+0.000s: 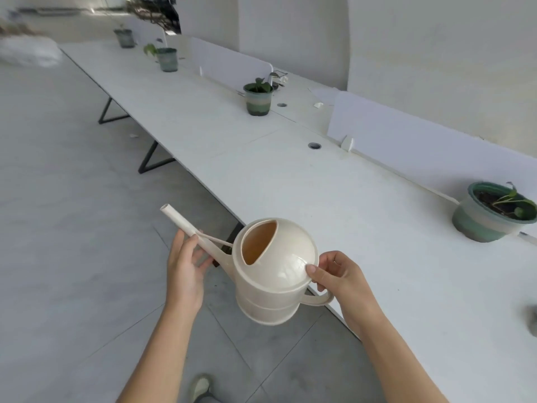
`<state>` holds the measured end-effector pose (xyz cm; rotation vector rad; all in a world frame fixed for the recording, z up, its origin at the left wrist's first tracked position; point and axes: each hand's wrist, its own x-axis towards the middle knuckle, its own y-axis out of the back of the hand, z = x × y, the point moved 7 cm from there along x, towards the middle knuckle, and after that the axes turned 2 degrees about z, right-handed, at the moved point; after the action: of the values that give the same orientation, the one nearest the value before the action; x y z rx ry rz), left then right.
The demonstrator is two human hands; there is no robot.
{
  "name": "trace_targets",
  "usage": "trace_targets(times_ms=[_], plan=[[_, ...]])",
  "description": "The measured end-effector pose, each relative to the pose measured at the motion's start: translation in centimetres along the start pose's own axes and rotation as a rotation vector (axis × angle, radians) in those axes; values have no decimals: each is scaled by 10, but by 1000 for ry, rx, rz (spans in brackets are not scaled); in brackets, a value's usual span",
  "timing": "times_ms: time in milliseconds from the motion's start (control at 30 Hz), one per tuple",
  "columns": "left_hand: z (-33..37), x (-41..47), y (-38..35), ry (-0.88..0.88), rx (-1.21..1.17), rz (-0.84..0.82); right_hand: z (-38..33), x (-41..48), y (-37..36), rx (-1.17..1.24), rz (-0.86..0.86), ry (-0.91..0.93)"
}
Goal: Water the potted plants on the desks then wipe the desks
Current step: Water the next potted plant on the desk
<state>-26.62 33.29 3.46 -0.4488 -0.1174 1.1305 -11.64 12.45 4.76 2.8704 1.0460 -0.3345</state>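
Status: early, by my read. Watering can [273,274] is level, held off the desk [319,193] edge over the floor, nothing pouring. Nearest pot [482,225] is at 2 o'clock from the can, second pot [258,103] at 12, two more pots [167,61] [125,39] at 11. Can't tell whether any soil is wet. Wiping looks not started (no cloth I can identify; grey blur at the right edge unclear).

Right hand [340,283]: fingers curled round the handle [319,299], thumb [312,269] pressed on the dome. Left hand [184,266]: loosely wrapped on the spout [180,219], thumb on top, fingers underneath, steadying.
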Motion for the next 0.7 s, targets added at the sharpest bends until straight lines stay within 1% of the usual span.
trace_targets(times_ms=[167,467,700], plan=[[31,36,62,-9,-28,83,-8,23,-79,-49,-81,-2],[97,134,159,-36,-6,97,-19,71,-224,-93,-156,1],[121,210,197,-16,-12,109,-32,119,-294,-35,-150,-20]])
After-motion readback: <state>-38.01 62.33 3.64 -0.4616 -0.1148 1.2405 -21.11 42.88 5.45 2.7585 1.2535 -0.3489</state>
